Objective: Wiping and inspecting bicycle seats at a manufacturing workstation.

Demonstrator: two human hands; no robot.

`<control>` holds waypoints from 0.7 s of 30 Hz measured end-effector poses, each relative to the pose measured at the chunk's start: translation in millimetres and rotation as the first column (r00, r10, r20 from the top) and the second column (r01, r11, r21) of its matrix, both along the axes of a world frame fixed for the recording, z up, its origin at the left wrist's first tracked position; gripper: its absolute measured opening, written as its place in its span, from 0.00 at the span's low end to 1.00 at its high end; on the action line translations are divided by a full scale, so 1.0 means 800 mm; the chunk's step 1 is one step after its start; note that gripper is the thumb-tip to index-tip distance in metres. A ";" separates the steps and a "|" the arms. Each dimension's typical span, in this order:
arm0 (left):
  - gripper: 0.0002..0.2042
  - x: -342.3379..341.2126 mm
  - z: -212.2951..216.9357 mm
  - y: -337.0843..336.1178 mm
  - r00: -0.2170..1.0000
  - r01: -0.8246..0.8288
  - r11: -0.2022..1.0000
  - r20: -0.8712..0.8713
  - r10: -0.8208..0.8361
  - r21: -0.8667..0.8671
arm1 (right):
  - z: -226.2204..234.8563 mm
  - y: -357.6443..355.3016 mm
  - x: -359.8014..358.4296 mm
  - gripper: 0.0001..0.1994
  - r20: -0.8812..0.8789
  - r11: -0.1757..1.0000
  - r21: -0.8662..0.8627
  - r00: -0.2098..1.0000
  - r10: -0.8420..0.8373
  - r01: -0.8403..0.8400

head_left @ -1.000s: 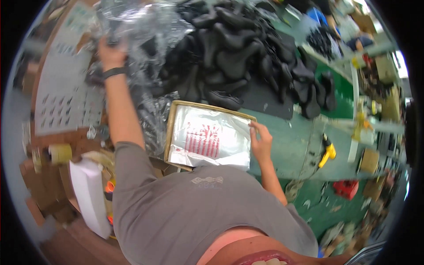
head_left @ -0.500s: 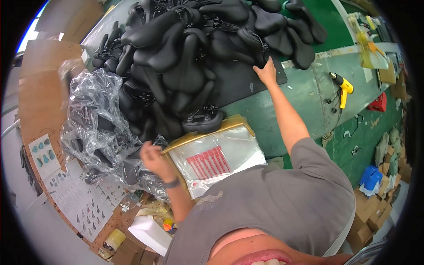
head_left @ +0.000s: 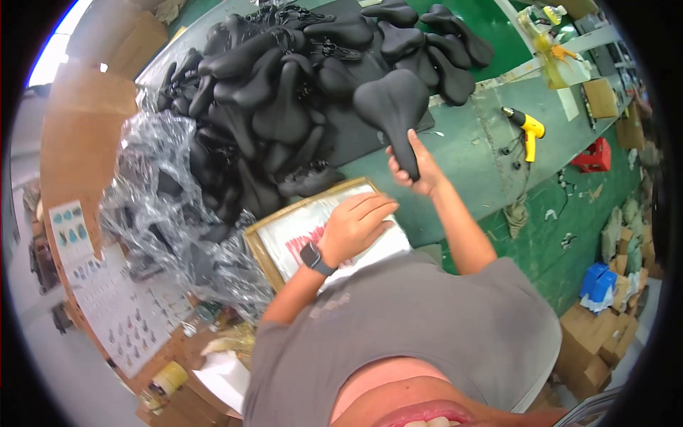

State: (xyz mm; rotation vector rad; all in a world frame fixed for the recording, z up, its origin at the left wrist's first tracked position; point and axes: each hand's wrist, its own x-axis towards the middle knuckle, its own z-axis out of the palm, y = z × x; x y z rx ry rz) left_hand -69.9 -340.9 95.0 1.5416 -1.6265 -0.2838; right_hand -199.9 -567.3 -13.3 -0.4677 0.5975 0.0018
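A black bicycle saddle (head_left: pixel 395 107) is held up in my right hand (head_left: pixel 420 165), which is wrapped round its narrow nose. The saddle's wide end points away from me and its smooth top faces up. My left hand (head_left: pixel 356 226) hovers over a box of clear plastic bags with red print (head_left: pixel 302 245), palm down, with fingers extended and nothing seen in them. Beyond the hands lies a large heap of black saddles (head_left: pixel 281 114) on a dark mat (head_left: pixel 359 139). At the left, crumpled clear plastic (head_left: pixel 153 185) wraps more dark saddles.
On the green table (head_left: pixel 462 164), a yellow and black heat gun (head_left: pixel 528 132) lies to the right. Further back stands a spray bottle (head_left: pixel 551 60). A red crate (head_left: pixel 592 156) and a blue bundle (head_left: pixel 597 285) are at the right. Picture sheets (head_left: pixel 128 306) lie on the brown board at the left.
My right hand has taken a saddle from the far mat and drawn it nearer. My left hand has moved right, from beside the plastic wrap to above the box.
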 end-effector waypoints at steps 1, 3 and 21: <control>0.18 -0.017 0.021 -0.012 0.995 0.090 0.995 0.055 -0.087 -0.053 | 0.030 0.030 -0.011 0.37 0.130 0.991 0.126 0.991 0.024 -0.040; 0.26 -0.040 0.045 -0.027 0.962 0.218 0.972 0.188 -0.198 -0.091 | 0.129 0.101 0.008 0.38 -0.381 0.916 0.237 0.899 -0.218 0.323; 0.20 -0.050 0.068 0.136 0.600 -0.600 0.794 -0.712 0.364 -0.099 | 0.232 0.256 -0.191 0.49 0.310 0.975 -0.008 0.927 0.213 -0.221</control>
